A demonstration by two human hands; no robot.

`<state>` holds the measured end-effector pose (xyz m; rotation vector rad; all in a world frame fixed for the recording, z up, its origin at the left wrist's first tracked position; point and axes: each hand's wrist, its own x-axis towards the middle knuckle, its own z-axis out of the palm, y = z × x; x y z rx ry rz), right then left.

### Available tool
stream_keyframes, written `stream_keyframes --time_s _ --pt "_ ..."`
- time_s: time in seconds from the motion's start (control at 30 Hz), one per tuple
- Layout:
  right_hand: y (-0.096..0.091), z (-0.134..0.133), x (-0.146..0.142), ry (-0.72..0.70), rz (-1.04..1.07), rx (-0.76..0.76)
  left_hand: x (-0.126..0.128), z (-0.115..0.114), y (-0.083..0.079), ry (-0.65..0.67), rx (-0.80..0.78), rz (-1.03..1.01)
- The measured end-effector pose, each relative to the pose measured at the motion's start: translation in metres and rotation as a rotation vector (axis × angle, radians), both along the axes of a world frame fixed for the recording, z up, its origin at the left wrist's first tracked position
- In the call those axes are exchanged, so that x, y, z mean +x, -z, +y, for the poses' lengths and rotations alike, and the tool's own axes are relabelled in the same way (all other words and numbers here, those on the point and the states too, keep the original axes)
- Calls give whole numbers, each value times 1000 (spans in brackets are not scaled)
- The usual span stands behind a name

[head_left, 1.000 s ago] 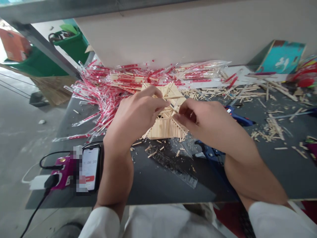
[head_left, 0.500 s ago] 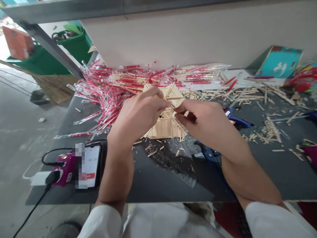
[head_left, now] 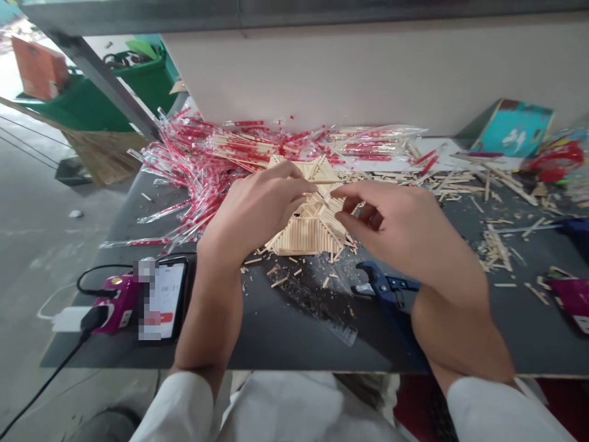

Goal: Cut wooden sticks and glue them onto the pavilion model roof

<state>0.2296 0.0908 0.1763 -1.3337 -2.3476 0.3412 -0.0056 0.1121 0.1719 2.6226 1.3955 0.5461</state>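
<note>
A small model built of thin wooden sticks (head_left: 297,237), with sloping panels, sits on the dark table. My left hand (head_left: 257,205) reaches over its left side, fingers closed around a short wooden stick (head_left: 327,182) whose end juts out to the right. The fingertips are partly hidden behind the hand. Just right of the model, my right hand (head_left: 396,221) hovers with thumb and forefinger apart and nothing visible between them. Below it lies a dark blue cutter (head_left: 384,285), partly under my right forearm. A clear ruler (head_left: 317,304) rests in front of the model.
Red-and-clear plastic wrappers with sticks (head_left: 197,166) pile up at the back left. Stick offcuts (head_left: 499,248) litter the right. A phone (head_left: 168,301) showing a timer and a purple power adapter (head_left: 115,301) lie at front left. A teal box (head_left: 513,129) leans against the back panel (head_left: 359,73).
My right hand has drawn back to the right from the model, and its thumb and forefinger have parted. My left hand stays at nearly the same spot over the model.
</note>
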Motion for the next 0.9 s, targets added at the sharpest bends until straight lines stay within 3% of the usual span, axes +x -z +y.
stream_keyframes --time_s 0.17,0.37,0.73,0.9 --pt "-4 -3 7 16 -32 45 -1 -3 1 -3 27 -21" --pt "7 1 4 -25 -127 -46 -4 -8 -5 8 30 15" --pt "16 4 0 -55 -269 -107 14 -25 -14 47 -166 265" --pt "17 3 -1 -46 -292 -108 14 -35 -20 77 -221 277"
